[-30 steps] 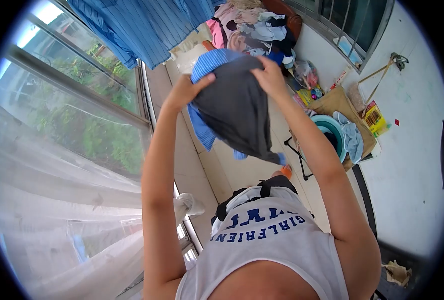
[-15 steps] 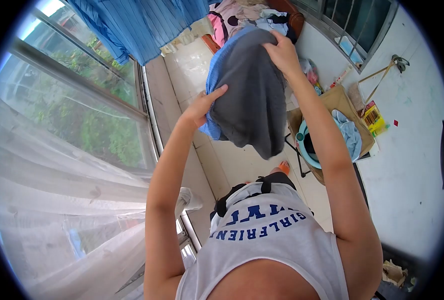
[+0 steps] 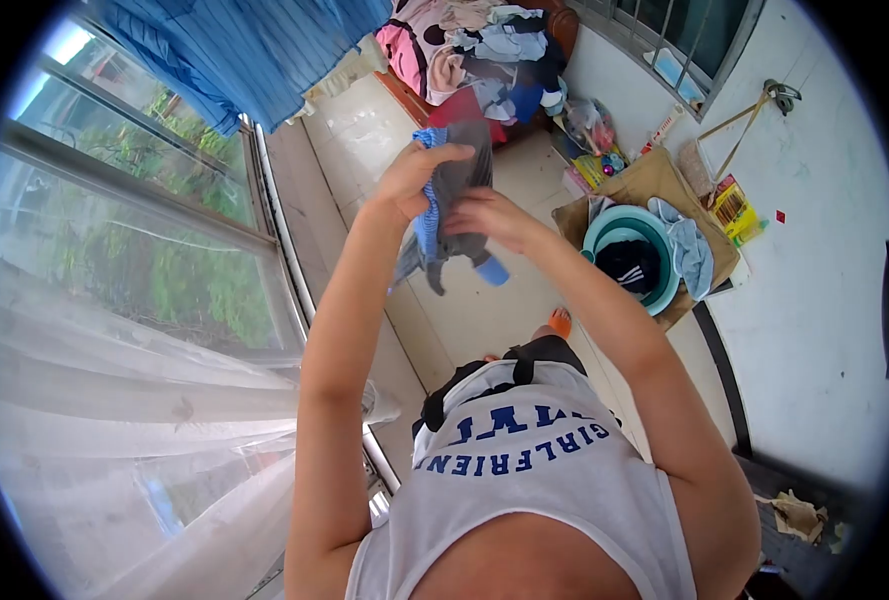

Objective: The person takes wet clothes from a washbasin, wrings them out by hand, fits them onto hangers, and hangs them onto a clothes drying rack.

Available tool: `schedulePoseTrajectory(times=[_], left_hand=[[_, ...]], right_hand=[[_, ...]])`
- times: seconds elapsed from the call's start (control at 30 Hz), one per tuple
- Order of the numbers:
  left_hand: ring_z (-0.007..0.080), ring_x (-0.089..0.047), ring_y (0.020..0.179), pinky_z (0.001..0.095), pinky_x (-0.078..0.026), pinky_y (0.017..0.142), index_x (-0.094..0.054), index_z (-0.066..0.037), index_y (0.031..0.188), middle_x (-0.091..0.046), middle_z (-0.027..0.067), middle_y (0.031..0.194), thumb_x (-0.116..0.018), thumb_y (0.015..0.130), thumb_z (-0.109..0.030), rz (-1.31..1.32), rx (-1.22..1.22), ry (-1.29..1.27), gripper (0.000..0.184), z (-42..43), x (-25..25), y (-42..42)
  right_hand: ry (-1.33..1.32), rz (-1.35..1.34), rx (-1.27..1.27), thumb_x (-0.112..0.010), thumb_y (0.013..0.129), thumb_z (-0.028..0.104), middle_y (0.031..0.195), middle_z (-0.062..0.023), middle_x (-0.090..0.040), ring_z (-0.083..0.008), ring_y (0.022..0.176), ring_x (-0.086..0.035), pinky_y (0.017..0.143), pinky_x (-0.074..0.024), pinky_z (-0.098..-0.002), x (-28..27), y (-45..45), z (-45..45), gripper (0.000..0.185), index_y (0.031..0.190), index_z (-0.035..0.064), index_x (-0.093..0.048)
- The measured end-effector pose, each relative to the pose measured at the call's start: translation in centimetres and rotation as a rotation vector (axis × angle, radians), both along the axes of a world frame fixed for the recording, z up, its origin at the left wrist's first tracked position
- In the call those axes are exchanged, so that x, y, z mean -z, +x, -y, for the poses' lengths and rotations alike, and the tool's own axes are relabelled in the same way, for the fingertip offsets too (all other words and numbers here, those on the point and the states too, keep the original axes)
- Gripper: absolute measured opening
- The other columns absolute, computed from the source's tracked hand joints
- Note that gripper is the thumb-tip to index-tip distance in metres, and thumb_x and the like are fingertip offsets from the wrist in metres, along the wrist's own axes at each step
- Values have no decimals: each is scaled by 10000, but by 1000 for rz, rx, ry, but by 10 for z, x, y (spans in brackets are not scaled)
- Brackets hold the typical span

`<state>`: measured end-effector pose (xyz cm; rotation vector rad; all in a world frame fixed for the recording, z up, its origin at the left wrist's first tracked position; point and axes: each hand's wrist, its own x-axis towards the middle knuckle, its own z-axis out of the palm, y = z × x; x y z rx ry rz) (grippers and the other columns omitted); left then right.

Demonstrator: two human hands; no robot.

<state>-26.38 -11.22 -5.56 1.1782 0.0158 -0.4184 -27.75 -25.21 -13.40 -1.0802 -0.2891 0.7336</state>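
Left grip point(image 3: 414, 180) thumb-over on gray-blue garment point(image 3: 452, 180); right grip point(image 3: 492, 217) lower.

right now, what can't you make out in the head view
All in the head view:
Right fingers: blurred, grip unclear.
Grey-blue garment: full shape hidden by bunching and the left hand.
Tub: bottom hidden under dark clothing.
Blue curtain: top cut off by the upper edge.

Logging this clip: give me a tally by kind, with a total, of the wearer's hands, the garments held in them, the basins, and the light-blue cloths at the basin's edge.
Hands: 2 (left hand, right hand)
Held garments: 1 (grey-and-blue garment)
Basins: 1 (teal basin)
Light-blue cloths at the basin's edge: 1 (light-blue cloth)
Total: 5
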Motion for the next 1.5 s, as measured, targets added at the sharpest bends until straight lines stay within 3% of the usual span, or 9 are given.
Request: schedulePoseTrajectory(times=[0.47, 0.57, 0.67, 0.8, 0.83, 0.93, 0.97, 1.2, 1.5], left_hand=[[102, -475, 529, 300, -377, 481, -566, -20, 591, -549, 8, 565, -706, 674, -137, 328, -9, 173, 201, 20, -10, -62], [239, -612, 708, 353, -472, 634, -601, 20, 815, -608, 158, 698, -706, 643, -129, 475, 232, 1295, 250, -6, -4, -67], [354, -588, 793, 419, -459, 676, -605, -14, 835, -613, 210, 838, -668, 634, -146, 570, -84, 1394, 248, -11, 29, -71], [338, -526, 877, 386, -432, 788, -550, 2, 969, -564, 149, 896, -642, 628, -95, 884, -920, 1237, 366, 21, 42, -66], [335, -495, 896, 376, -420, 797, -550, -34, 941, -535, 122, 897, -610, 632, -57, 849, -905, 1196, 316, 25, 49, -65], [317, -508, 878, 383, -423, 769, -542, -21, 911, -528, 131, 858, -589, 645, -25, 826, -710, 1217, 271, 25, 45, -65], [319, -527, 811, 367, -432, 727, -534, -8, 880, -537, 142, 804, -555, 671, 0, 878, -751, 1190, 210, 25, 42, -63], [248, -589, 727, 307, -442, 695, -532, 26, 875, -595, 179, 761, -446, 744, 9, 676, -795, 585, 158, 24, 26, -52], [424, -537, 867, 440, -431, 738, -558, 17, 947, -583, 250, 888, -513, 729, -39, 722, -457, 948, 230, 57, 24, -89]], right_hand=[[-179, 302, 212, -530, 824, 95, 922, -97, -627, -202, 803, -608, 711, -489, -285, 81, 4, -83, 208, 1010, 17, -579], [-71, 315, 200, -536, 813, 89, 924, -102, -630, -204, 799, -610, 706, -489, -283, 65, 24, -69, 225, 1020, 16, -583], [56, 334, 199, -542, 802, 84, 927, -107, -634, -206, 794, -613, 701, -489, -280, 52, 32, -57, 243, 1030, 15, -587], [360, 238, 169, -550, 787, 77, 930, -113, -639, -208, 789, -616, 694, -490, -276, 57, 36, -43, 268, 1044, 14, -592], [9, 650, 329, -572, 744, 33, 843, -106, -648, -184, 749, -626, 656, -496, -266, 13, 17, -37, 184, 920, 17, -625], [303, 383, 339, -592, 733, 20, 802, -76, -646, -151, 731, -621, 651, -488, -246, 8, 12, -27, 81, 803, 10, -632], [-97, 963, 557, -598, 722, 11, 749, -76, -632, -150, 694, -614, 632, -481, -243, 3, 11, -22, 35, 722, 15, -632], [-4, 1071, 457, -559, 758, 71, 843, -83, -602, -199, 832, -575, 746, -440, -286, -18, 15, -36, 22, 763, 67, -580], [5, 1073, 369, -575, 760, 112, 891, -86, -600, -209, 881, -566, 779, -430, -298, -17, 0, -36, 73, 817, 70, -561]])
